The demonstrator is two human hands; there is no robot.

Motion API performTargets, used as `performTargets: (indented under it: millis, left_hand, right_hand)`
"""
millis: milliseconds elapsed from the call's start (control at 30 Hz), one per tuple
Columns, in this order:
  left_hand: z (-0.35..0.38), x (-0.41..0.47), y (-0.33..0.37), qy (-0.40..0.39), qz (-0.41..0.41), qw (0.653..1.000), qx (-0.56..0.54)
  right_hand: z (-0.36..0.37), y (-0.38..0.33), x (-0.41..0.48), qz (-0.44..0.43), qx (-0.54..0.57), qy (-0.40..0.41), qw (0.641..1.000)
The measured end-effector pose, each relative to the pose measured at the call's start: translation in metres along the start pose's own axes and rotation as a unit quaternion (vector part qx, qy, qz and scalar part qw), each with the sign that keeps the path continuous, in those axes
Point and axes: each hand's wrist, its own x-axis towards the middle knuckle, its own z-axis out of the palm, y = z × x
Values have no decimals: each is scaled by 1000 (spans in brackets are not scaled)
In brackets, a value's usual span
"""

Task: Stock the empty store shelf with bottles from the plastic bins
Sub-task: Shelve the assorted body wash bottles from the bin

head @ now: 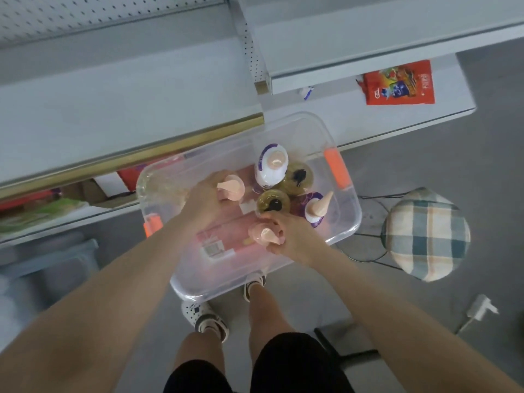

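Reaching into the clear plastic bin [344, 222], the left hand [205, 198] is wrapped around a pink pump-top bottle [231, 187] at the bin's left-centre, and the right hand [289, 236] is closed around a second pink pump-top bottle [262, 235] at the near side. Four more bottles stand upright just beyond the hands: a white and purple bottle [270, 165], two amber bottles with black pumps [297, 177], and another pink-pump bottle [316, 208]. The grey shelf [99, 109] lies beyond the bin, bare where visible.

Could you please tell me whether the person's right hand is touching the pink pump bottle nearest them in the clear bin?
Touching: in the head view, the right hand has its fingers wrapped around the pump bottle.
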Motion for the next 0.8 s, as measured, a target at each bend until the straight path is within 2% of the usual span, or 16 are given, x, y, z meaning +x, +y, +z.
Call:
performTargets:
  millis: [100, 267, 400, 500, 567, 633, 800]
  left_hand:
    - [-15, -25, 6, 13, 9, 1000, -13]
    - [-49, -66, 15, 20, 17, 999, -29]
    - [-81, -95, 18, 49, 16, 996, -67]
    - [-107, -120, 25, 84, 8, 991, -106]
    - [-125, -138, 32, 111, 17, 986, -121]
    - [-142, -157, 41, 141, 22, 980, -141]
    - [-185, -201, 59, 179, 60, 970, -150]
  right_hand:
    - [5, -5, 4, 13, -28, 0, 1000]
    - [6, -25, 0, 37, -16, 2, 999]
    - [-11, -50, -18, 69, 104, 77, 989]
    - [-35, -83, -43, 77, 282, 106, 950]
    - [-47, -106, -56, 72, 349, 129, 925]
    - [-58, -129, -67, 58, 372, 152, 914]
    - [-81, -194, -90, -9, 377, 159, 912]
